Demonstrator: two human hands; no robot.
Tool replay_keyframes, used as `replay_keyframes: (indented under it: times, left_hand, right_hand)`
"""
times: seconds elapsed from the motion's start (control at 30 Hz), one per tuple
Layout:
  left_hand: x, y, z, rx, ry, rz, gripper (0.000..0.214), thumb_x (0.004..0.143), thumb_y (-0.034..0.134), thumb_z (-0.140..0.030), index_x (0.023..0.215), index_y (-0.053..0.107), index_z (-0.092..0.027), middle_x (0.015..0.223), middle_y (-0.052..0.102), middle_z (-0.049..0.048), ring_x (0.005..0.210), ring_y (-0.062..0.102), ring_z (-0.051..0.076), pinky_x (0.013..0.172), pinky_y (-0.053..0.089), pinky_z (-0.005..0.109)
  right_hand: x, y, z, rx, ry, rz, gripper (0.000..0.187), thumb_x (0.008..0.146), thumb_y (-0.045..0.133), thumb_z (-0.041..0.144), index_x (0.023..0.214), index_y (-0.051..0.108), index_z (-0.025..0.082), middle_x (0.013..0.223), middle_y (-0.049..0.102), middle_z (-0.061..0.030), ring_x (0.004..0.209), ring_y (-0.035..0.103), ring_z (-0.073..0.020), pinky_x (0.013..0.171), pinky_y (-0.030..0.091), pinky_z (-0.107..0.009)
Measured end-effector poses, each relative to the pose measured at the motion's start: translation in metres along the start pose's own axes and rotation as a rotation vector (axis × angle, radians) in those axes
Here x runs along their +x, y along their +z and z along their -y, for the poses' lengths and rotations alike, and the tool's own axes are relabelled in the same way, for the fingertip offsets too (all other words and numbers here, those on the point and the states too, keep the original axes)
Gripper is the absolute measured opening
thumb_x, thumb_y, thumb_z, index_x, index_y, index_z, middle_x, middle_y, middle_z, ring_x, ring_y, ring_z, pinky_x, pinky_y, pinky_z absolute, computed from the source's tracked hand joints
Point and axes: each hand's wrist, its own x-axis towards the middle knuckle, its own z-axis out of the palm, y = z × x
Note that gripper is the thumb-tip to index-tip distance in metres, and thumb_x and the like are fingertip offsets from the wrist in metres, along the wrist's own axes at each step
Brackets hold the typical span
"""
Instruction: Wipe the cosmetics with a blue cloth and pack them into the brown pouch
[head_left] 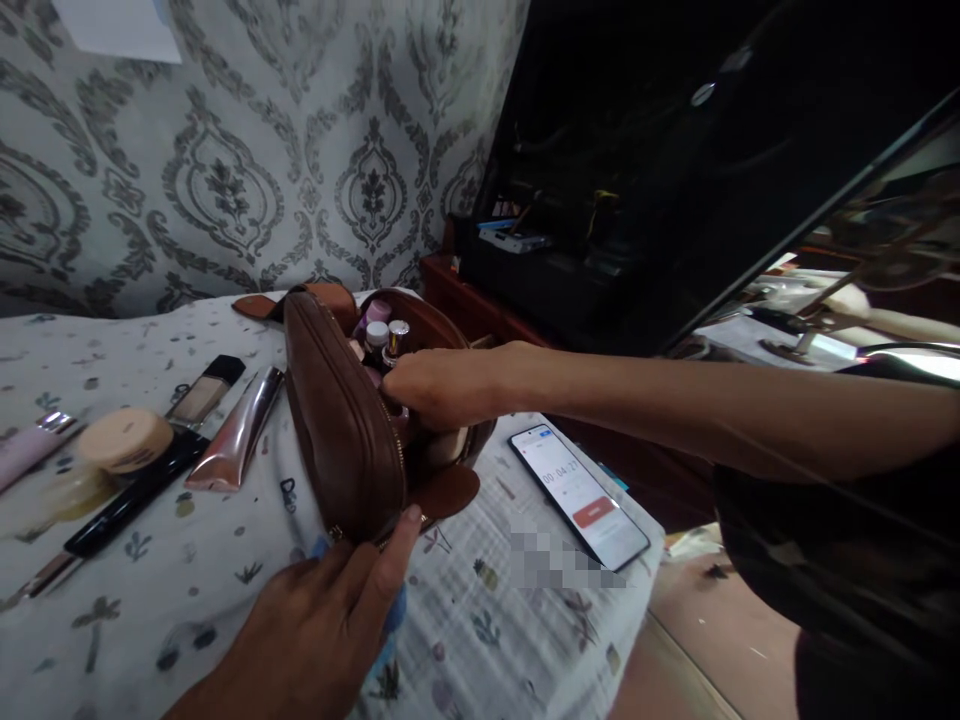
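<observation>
Brown bag [337, 420]: centre, unzipped. My left hand [322, 605]: at its near end, one finger outstretched, pinch uncertain. My right hand [442, 385]: inside the bag; fingers hidden, I cannot tell their state. Phone [577, 495]: right.

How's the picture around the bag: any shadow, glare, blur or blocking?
In the head view, the bag has a dim interior, partly hidden by the right hand; head view, glints on the shiny tube; head view, the pink bottle looks soft; head view, blocky pixels hide some cloth beside the phone.
</observation>
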Motion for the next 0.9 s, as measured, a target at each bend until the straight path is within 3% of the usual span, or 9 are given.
replay_keyframes:
  times: [0.2, 0.3, 0.5, 0.63, 0.77, 0.9]
  left_hand:
    - [-0.001, 0.001, 0.001, -0.02, -0.008, 0.017, 0.089, 0.083, 0.037, -0.006, 0.162, -0.002, -0.013, 0.074, 0.068, 0.0014, 0.053, 0.06, 0.019, 0.047, 0.053, 0.028]
    - [-0.003, 0.002, 0.001, -0.032, 0.008, 0.035, 0.093, 0.079, 0.039, -0.006, 0.162, -0.002, -0.011, 0.081, 0.071, 0.0035, 0.059, 0.063, 0.021, 0.047, 0.054, 0.03]
    - [-0.004, 0.003, 0.001, -0.012, -0.004, 0.06, 0.1, 0.073, 0.043, -0.006, 0.162, -0.004, -0.009, 0.078, 0.072, 0.003, 0.055, 0.063, 0.021, 0.046, 0.053, 0.032]
    - [-0.001, 0.002, -0.001, -0.018, -0.008, 0.046, 0.1, 0.074, 0.039, -0.003, 0.161, -0.009, -0.01, 0.08, 0.073, 0.0031, 0.059, 0.067, 0.022, 0.045, 0.052, 0.032]
    - [0.0, 0.0, -0.003, -0.06, -0.04, 0.044, 0.1, 0.075, 0.038, -0.002, 0.161, -0.012, -0.015, 0.085, 0.075, 0.0011, 0.059, 0.068, 0.02, 0.047, 0.053, 0.031]
    - [-0.005, 0.001, -0.003, -0.069, -0.087, 0.136, 0.103, 0.077, 0.043, -0.005, 0.16, -0.017, -0.021, 0.091, 0.075, 0.0004, 0.066, 0.07, 0.021, 0.053, 0.056, 0.031]
  right_hand:
    - [0.003, 0.0, 0.009, 0.015, -0.009, 0.109, 0.019, 0.082, 0.062, 0.004, 0.097, 0.073, 0.008, 0.092, 0.076, -0.0095, 0.08, 0.067, -0.0179, 0.068, 0.047, -0.025]
    - [0.002, -0.004, 0.007, -0.01, -0.04, 0.105, 0.018, 0.084, 0.062, 0.004, 0.098, 0.074, 0.006, 0.094, 0.075, -0.0101, 0.08, 0.065, -0.0169, 0.069, 0.046, -0.026]
    - [-0.024, -0.021, -0.006, 0.08, -0.151, -0.076, 0.02, 0.094, 0.055, 0.012, 0.099, 0.075, 0.011, 0.092, 0.074, -0.0059, 0.082, 0.064, -0.0149, 0.075, 0.044, -0.025]
    - [-0.055, -0.021, -0.009, 0.14, -0.15, -0.217, 0.018, 0.092, 0.065, 0.024, 0.105, 0.073, 0.015, 0.098, 0.071, -0.0053, 0.089, 0.064, -0.0167, 0.08, 0.046, -0.027]
    - [-0.072, -0.012, -0.008, 0.151, -0.134, -0.268, 0.009, 0.087, 0.071, 0.023, 0.092, 0.071, 0.016, 0.099, 0.069, -0.0063, 0.096, 0.062, -0.0186, 0.085, 0.045, -0.029]
    - [-0.073, -0.004, -0.009, 0.162, -0.133, -0.284, 0.01, 0.087, 0.069, 0.011, 0.078, 0.068, 0.015, 0.095, 0.069, -0.0067, 0.096, 0.061, -0.0176, 0.086, 0.044, -0.028]
